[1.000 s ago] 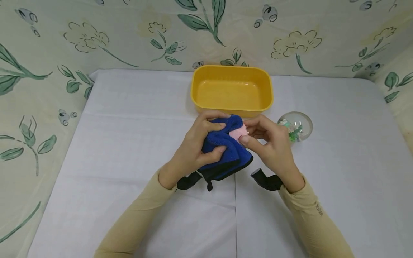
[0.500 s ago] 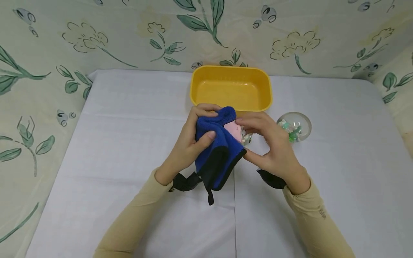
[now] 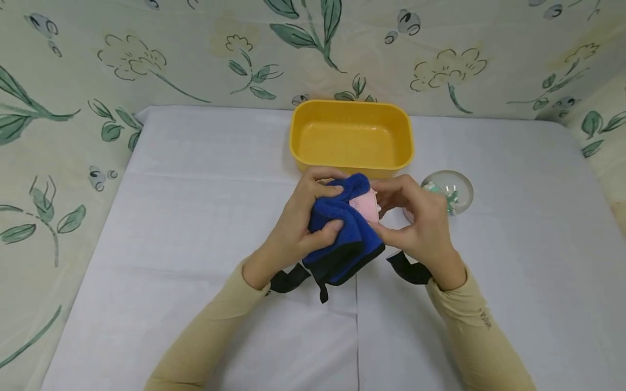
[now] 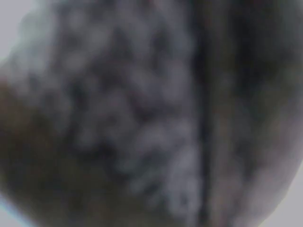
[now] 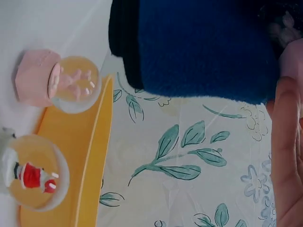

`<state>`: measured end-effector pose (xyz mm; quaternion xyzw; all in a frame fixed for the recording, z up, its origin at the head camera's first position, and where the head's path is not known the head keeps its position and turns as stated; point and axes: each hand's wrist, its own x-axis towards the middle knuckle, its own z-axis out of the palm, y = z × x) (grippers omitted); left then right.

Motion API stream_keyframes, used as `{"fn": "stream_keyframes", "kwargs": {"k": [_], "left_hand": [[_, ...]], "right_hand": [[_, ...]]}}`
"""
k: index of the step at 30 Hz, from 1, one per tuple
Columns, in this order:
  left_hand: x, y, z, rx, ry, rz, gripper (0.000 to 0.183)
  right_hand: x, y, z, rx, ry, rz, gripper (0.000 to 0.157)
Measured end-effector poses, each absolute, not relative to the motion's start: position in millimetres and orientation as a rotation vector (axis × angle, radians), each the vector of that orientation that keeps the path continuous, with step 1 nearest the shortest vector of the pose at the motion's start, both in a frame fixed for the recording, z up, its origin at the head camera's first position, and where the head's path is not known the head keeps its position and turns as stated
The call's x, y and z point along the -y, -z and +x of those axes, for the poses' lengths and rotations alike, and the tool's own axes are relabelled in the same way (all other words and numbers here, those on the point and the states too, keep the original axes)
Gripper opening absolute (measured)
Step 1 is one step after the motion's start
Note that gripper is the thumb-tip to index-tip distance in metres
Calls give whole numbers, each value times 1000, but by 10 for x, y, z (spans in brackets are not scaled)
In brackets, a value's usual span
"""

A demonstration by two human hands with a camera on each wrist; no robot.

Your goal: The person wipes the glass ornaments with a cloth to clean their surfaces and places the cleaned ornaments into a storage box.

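A dark blue plush cloth (image 3: 337, 220) with black edging is wrapped around a small object with a pink base (image 3: 364, 206). My left hand (image 3: 305, 222) grips the cloth around it, thumb on the near side. My right hand (image 3: 415, 217) pinches the bare pink base at its right side, index finger above and thumb below. In the right wrist view, the cloth (image 5: 203, 47) hangs beside the pink base (image 5: 292, 61) and my fingers (image 5: 287, 146); a small figure shows dimly next to the base. Cloth covers the rest. The left wrist view is a dark blur.
A yellow basin (image 3: 352, 106) stands at the back of the white-covered table. Right of it is a clear globe (image 3: 462, 193) with green and white pieces. The right wrist view shows a pink-based snow globe (image 5: 38, 78) and a snow globe with a red-and-white figure (image 5: 35, 175).
The cloth and pink-based object moved up and left, then back down and right. My right thumb shifted from the pink face to its lower edge; lettering there now shows.
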<state>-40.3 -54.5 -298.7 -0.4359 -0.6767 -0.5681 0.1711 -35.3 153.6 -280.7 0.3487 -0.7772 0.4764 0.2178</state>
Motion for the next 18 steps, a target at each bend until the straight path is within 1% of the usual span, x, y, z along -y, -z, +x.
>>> {"fn": "stream_keyframes", "kwargs": {"k": [4, 7, 13, 16, 18], "left_hand": [[554, 2971, -410, 1901, 1538, -1269, 37], [576, 2962, -426, 1890, 1568, -1243, 38], [596, 2975, -444, 1880, 1802, -1125, 48], [601, 2969, -432, 1882, 1915, -1089, 55], [608, 2963, -430, 1894, 1927, -1096, 55]], "right_hand": [[-1520, 2816, -335, 2175, -1478, 895, 61], [-1513, 2805, -328, 2210, -1518, 900, 61], [-1532, 2758, -332, 2302, -1347, 1074, 68], [-1530, 2737, -318, 2261, -1259, 1128, 66], [-1523, 2727, -319, 2208, -1219, 1137, 62]]}}
